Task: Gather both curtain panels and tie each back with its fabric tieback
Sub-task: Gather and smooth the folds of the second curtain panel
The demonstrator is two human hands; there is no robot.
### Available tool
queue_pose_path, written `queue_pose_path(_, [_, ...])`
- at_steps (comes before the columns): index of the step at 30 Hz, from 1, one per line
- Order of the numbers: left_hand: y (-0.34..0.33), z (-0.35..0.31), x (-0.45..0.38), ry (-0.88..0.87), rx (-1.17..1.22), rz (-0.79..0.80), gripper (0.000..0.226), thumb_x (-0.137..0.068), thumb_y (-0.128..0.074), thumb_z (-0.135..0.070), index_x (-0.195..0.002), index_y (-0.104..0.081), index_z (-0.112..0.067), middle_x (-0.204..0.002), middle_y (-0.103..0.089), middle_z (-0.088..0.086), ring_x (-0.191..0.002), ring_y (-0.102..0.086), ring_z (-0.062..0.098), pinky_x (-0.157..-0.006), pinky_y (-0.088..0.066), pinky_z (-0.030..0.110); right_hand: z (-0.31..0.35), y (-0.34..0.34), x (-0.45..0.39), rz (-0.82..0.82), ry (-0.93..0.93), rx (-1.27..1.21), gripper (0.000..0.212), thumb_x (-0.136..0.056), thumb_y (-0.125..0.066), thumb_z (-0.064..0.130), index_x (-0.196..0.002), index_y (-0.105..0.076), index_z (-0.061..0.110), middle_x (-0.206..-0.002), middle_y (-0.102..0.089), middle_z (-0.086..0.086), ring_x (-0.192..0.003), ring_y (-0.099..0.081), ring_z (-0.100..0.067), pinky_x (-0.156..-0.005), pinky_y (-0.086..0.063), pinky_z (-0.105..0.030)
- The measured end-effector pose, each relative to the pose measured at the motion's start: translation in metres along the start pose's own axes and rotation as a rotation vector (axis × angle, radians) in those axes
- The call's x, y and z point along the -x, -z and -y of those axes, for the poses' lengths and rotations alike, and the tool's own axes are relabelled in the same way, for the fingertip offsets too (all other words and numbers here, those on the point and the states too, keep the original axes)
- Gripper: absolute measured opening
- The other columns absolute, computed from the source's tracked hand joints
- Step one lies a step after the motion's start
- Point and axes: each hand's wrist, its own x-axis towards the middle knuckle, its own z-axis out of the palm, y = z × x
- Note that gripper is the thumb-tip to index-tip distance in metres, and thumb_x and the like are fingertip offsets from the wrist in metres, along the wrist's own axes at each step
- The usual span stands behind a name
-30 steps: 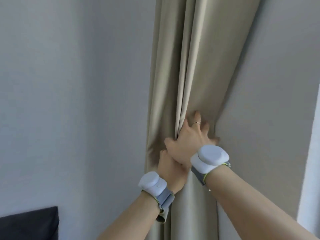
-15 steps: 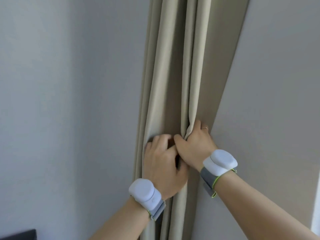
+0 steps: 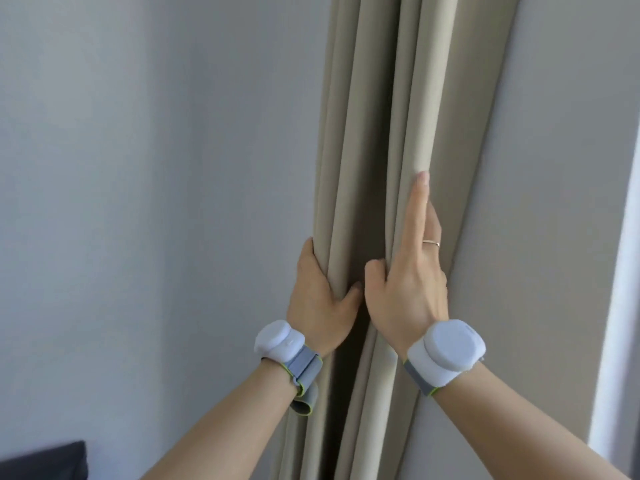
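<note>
A beige curtain panel (image 3: 374,133) hangs in tight vertical folds down the middle of the view, bunched against the wall. My left hand (image 3: 318,299) wraps around the left folds, fingers hidden behind the cloth and thumb in front. My right hand (image 3: 412,278) lies flat against the right folds, index finger stretched upward, thumb hooked into a pleat; the other fingers curl behind the edge. Both wrists carry white sensor bands. No tieback is in view.
A grey wall (image 3: 138,202) fills the left side and another grey wall surface (image 3: 554,202) the right. A white vertical frame (image 3: 620,306) runs down the far right edge. A dark object's corner (image 3: 41,462) shows at the bottom left.
The curtain has been drawn into a narrower, straighter bundle. My left hand moved out from under the right to grip the left folds. My right hand opened flat along the right edge.
</note>
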Motion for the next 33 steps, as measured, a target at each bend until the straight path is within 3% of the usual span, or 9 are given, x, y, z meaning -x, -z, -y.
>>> queue_pose_path(4, [-0.008, -0.015, 0.024, -0.160, 0.020, 0.157, 0.069, -0.084, -0.069, -0.040, -0.138, -0.026, -0.041, -0.127, -0.055, -0.013, -0.106, -0.064, 0.009, -0.082, -0.058, 0.039, -0.001, 0.008, 0.010, 0.063, 0.014, 0.116, 0.096, -0.087, -0.034, -0.004, -0.146, -0.003, 0.065, -0.165, 0.006, 0.017, -0.064, -0.052, -0.032, -0.066, -0.047, -0.036])
queue_pose_path(7, [-0.015, -0.017, 0.037, -0.273, -0.002, 0.230, 0.067, -0.086, -0.066, -0.032, -0.132, -0.018, -0.040, -0.122, -0.055, -0.006, -0.093, -0.064, 0.017, -0.070, -0.055, 0.038, -0.007, 0.009, 0.020, 0.021, -0.091, 0.110, 0.049, -0.100, -0.037, 0.019, -0.145, -0.031, 0.035, -0.159, -0.016, 0.009, -0.087, -0.057, -0.039, -0.072, -0.039, -0.035])
queue_pose_path(9, [-0.019, -0.019, 0.042, -0.357, 0.012, 0.202, 0.072, -0.085, -0.067, -0.028, -0.131, -0.013, -0.039, -0.121, -0.048, -0.003, -0.092, -0.059, 0.022, -0.065, -0.050, 0.036, -0.007, 0.013, 0.026, 0.001, -0.143, 0.177, 0.046, -0.100, -0.038, 0.045, -0.143, -0.035, 0.029, -0.153, -0.026, 0.005, -0.101, -0.058, -0.036, -0.073, -0.036, -0.036])
queue_pose_path(14, [-0.026, -0.036, 0.044, -0.573, -0.115, 0.248, 0.070, -0.094, -0.054, -0.028, -0.154, -0.020, -0.020, -0.158, -0.022, -0.005, -0.151, -0.009, 0.022, -0.110, -0.038, 0.025, -0.002, 0.029, 0.025, -0.093, -0.187, 0.304, 0.042, -0.094, -0.040, 0.060, -0.091, -0.054, 0.021, -0.116, -0.040, 0.006, -0.083, -0.057, -0.031, -0.065, -0.039, -0.036])
queue_pose_path(18, [-0.020, -0.046, 0.053, -0.493, 0.162, 0.258, 0.051, -0.096, -0.038, -0.030, -0.146, -0.042, -0.018, -0.153, -0.032, 0.002, -0.141, -0.033, 0.006, -0.104, -0.044, 0.025, -0.006, 0.044, 0.021, -0.089, -0.256, 0.381, 0.030, -0.094, -0.047, 0.046, -0.086, -0.050, 0.016, -0.110, -0.037, 0.003, -0.075, -0.047, -0.031, -0.064, -0.037, -0.035])
queue_pose_path(23, [-0.034, -0.045, 0.048, -0.305, 0.094, -0.080, 0.051, -0.083, -0.044, 0.002, -0.132, -0.054, -0.006, -0.124, -0.057, 0.009, -0.110, -0.055, 0.014, -0.097, -0.032, 0.000, -0.014, 0.059, 0.020, -0.114, -0.313, 0.454, 0.022, -0.095, -0.049, 0.032, -0.088, -0.052, 0.012, -0.118, -0.044, -0.005, -0.071, -0.042, -0.036, -0.066, -0.034, -0.036])
queue_pose_path(27, [-0.032, -0.042, 0.032, -0.091, 0.038, -0.272, 0.060, -0.074, -0.044, 0.019, -0.124, -0.063, -0.007, -0.115, -0.064, 0.012, -0.104, -0.058, 0.019, -0.091, -0.033, 0.001, -0.018, 0.073, 0.029, -0.226, -0.343, 0.422, 0.023, -0.099, -0.046, 0.032, -0.088, -0.051, 0.013, -0.134, -0.047, -0.004, -0.069, -0.044, -0.037, -0.068, -0.035, -0.037])
queue_pose_path(30, [-0.029, -0.051, 0.039, -0.068, 0.093, -0.232, 0.038, -0.089, -0.045, -0.009, -0.118, -0.069, -0.014, -0.107, -0.066, 0.005, -0.098, -0.063, 0.017, -0.088, -0.047, 0.021, -0.015, 0.079, 0.033, -0.203, -0.314, 0.373, 0.042, -0.102, -0.035, 0.047, -0.086, -0.054, 0.013, -0.134, -0.049, -0.003, -0.076, -0.048, -0.037, -0.070, -0.039, -0.038])
queue_pose_path(33, [-0.025, -0.071, 0.060, -0.170, 0.256, 0.061, 0.051, -0.093, -0.041, -0.054, -0.126, -0.062, -0.021, -0.117, -0.063, -0.008, -0.111, -0.058, 0.002, -0.095, -0.045, 0.018, -0.008, 0.078, 0.038, -0.077, -0.293, 0.284, 0.056, -0.098, -0.014, 0.056, -0.083, -0.055, 0.021, -0.154, -0.042, -0.007, -0.117, -0.053, -0.041, -0.090, -0.042, -0.043])
